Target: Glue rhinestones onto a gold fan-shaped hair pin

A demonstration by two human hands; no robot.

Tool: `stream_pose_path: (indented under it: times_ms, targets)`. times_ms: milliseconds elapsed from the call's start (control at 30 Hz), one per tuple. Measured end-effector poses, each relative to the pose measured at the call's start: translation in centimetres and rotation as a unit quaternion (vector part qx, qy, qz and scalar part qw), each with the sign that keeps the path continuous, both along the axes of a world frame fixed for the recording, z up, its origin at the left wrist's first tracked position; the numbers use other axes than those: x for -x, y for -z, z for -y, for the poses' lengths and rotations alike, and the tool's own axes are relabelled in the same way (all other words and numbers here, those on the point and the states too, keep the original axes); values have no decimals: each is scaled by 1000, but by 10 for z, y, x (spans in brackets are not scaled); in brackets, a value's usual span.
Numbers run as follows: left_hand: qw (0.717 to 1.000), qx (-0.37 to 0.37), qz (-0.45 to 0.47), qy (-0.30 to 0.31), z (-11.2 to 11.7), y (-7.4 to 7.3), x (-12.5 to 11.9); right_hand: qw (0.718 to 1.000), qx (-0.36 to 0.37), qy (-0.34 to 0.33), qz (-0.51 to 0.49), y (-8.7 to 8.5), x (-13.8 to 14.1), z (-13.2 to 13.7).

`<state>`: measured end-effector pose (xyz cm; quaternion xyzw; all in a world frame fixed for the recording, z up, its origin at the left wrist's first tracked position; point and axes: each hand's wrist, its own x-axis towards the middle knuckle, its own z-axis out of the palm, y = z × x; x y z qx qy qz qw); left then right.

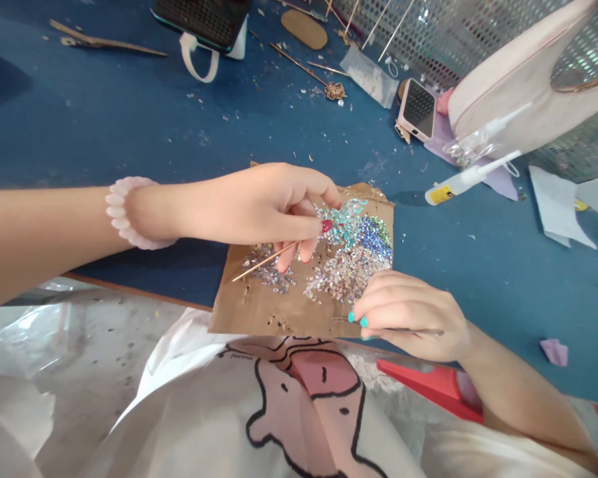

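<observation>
My left hand (284,206), wearing a pink bead bracelet, is closed over a piece of cardboard (294,315). A thin wood-coloured stick (264,261) juts from its fingers toward the lower left. By the fingertips glitters a teal cluster (349,216); I cannot tell if it is joined to the stick. My right hand (408,312) is closed at the cardboard's right edge, around what looks like thin metal tweezers (346,319), mostly hidden. Between the hands lie piles of small silvery rhinestones (346,272), with blue ones (375,236) beyond. Greyish ones (274,275) lie beneath the stick.
A white glue bottle (458,186) with a yellow label lies right of the cardboard. Behind it are a phone (417,109), a bag of white bits (370,76) and a pink-rimmed mirror (498,79). Scissors (107,43) and a black device (204,23) lie at the far left.
</observation>
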<state>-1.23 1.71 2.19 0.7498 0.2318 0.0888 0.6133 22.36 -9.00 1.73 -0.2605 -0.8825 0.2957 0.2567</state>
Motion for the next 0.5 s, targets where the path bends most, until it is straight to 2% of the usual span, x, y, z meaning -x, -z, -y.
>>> stream_pose_path:
  times_ms: [500]
  targets:
    - [1000,9,24,3,-3,3,0,1000,-4,-5,-4,1,1,0]
